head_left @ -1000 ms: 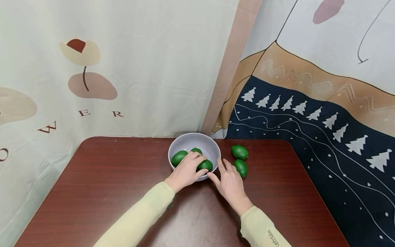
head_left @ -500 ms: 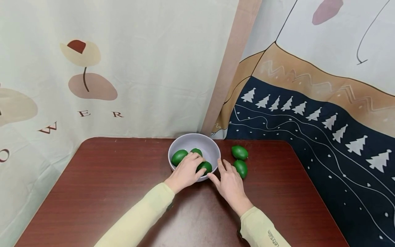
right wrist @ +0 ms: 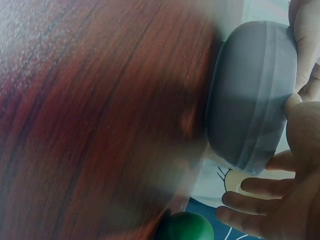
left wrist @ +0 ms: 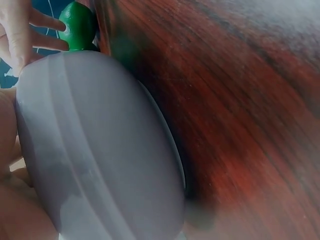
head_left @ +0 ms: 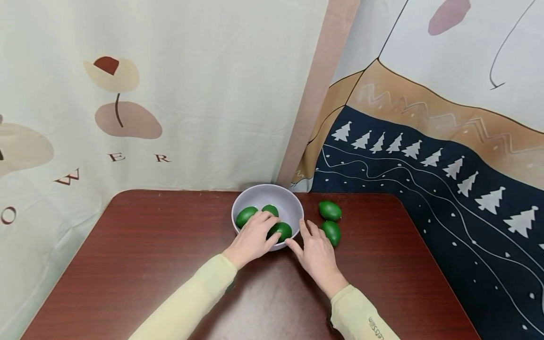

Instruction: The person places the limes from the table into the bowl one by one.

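A pale purple bowl [head_left: 293, 208] stands at the back of the table with three green limes in it. My left hand [head_left: 252, 238] reaches over the near rim. Its fingers and thumb curl about the near right lime [head_left: 282, 231]. Beside that hand lie the left lime [head_left: 245, 216] and the far lime [head_left: 270, 209], the latter partly covered by my fingers. My right hand [head_left: 316, 252] rests against the bowl's right side, thumb at the near rim and fingers fairly straight. In the right wrist view, the bowl's outer wall [right wrist: 250, 95] hides the limes inside.
Two more limes lie on the table right of the bowl, the back one [head_left: 330, 210] touching the front one [head_left: 331, 233], which is close by my right hand. The dark red wooden table [head_left: 170, 245] meets a pale curtain [head_left: 212, 118] behind the bowl.
My left hand has shifted slightly left and toward me inside the bowl, and the near right lime has shifted a little with it. My right hand has stayed in place.
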A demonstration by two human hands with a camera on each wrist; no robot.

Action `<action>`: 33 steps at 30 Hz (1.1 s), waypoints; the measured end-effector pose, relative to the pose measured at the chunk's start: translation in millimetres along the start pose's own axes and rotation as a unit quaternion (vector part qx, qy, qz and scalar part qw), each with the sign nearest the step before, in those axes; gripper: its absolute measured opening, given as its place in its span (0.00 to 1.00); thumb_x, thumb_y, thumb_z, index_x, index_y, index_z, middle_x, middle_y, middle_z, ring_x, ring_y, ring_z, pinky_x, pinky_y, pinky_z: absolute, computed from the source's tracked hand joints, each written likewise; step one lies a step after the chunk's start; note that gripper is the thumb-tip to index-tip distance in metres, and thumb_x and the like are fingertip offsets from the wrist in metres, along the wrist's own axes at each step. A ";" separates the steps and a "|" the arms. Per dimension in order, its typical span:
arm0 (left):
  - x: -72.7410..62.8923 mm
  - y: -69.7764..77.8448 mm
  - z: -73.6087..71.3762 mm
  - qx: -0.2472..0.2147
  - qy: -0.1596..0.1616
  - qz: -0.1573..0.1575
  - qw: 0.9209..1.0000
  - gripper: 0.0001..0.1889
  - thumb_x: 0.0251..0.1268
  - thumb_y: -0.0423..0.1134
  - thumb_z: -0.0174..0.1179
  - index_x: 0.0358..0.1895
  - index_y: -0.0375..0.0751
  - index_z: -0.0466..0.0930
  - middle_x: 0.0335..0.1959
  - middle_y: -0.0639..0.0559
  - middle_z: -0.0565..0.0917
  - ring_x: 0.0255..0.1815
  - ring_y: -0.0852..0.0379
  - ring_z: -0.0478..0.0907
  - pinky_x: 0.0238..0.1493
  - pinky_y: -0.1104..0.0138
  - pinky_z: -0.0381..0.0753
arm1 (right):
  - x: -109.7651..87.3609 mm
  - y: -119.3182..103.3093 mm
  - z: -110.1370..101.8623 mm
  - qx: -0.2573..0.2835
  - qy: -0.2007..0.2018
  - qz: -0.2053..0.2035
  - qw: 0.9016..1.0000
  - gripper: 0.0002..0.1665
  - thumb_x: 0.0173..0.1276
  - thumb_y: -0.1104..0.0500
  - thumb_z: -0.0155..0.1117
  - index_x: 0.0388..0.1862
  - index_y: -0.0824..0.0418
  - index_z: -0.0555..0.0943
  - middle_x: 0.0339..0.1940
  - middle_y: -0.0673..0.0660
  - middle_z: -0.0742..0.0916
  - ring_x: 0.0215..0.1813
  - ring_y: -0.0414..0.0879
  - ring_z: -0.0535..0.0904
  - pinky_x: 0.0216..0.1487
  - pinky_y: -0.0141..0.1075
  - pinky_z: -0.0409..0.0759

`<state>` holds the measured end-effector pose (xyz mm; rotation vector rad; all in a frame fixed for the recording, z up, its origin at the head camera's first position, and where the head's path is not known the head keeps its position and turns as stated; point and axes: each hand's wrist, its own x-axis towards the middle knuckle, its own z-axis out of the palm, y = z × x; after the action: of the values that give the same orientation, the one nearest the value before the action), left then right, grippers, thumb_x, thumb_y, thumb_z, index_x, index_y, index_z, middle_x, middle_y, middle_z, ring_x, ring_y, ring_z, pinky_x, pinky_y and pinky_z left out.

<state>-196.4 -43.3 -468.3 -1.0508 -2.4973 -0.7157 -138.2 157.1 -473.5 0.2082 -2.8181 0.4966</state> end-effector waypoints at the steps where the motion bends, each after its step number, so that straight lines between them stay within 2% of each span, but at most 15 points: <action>1: -0.8 -0.5 -0.5 0.000 0.002 -0.001 1.000 0.15 0.66 0.38 0.67 0.53 0.35 0.85 0.47 0.46 0.83 0.51 0.46 0.78 0.63 0.51 0.74 | 0.0 -0.2 0.0 0.000 0.001 0.000 1.000 0.42 0.72 0.37 0.66 0.73 0.64 0.75 0.67 0.69 0.79 0.62 0.65 0.79 0.57 0.58 0.81; 8: -7.4 -4.3 -5.9 0.005 0.019 -0.019 1.000 0.17 0.66 0.40 0.68 0.54 0.36 0.84 0.51 0.46 0.83 0.52 0.45 0.78 0.62 0.52 0.75 | 1.2 0.2 0.4 0.002 0.003 -0.003 1.000 0.42 0.71 0.38 0.66 0.73 0.64 0.75 0.67 0.69 0.80 0.61 0.65 0.79 0.57 0.58 0.82; 15: -15.2 -9.6 -8.9 0.012 0.047 -0.021 0.999 0.19 0.63 0.38 0.67 0.56 0.36 0.84 0.52 0.44 0.82 0.56 0.43 0.77 0.63 0.51 0.75 | 2.3 -0.3 -0.1 0.002 -0.004 0.000 1.000 0.42 0.72 0.37 0.66 0.73 0.64 0.75 0.68 0.69 0.79 0.62 0.65 0.79 0.58 0.58 0.81; 23: -23.0 -15.3 -12.6 0.017 0.048 -0.038 0.998 0.21 0.63 0.40 0.67 0.59 0.37 0.84 0.57 0.44 0.81 0.60 0.43 0.76 0.66 0.49 0.74 | 2.5 -0.5 0.7 0.002 -0.007 0.005 1.000 0.42 0.72 0.37 0.66 0.73 0.64 0.75 0.68 0.68 0.79 0.63 0.65 0.79 0.59 0.58 0.81; 33: -33.8 -27.0 -17.2 0.021 0.080 -0.044 0.996 0.22 0.64 0.42 0.66 0.59 0.35 0.82 0.60 0.41 0.80 0.60 0.42 0.75 0.60 0.48 0.73 | 1.1 0.3 2.1 0.004 0.001 0.006 1.000 0.43 0.71 0.37 0.66 0.74 0.64 0.74 0.68 0.69 0.79 0.63 0.65 0.78 0.58 0.58 0.80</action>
<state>-191.7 -88.3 -479.1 -0.8393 -2.4223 -0.7393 -139.8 156.6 -475.2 0.1932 -2.8166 0.5099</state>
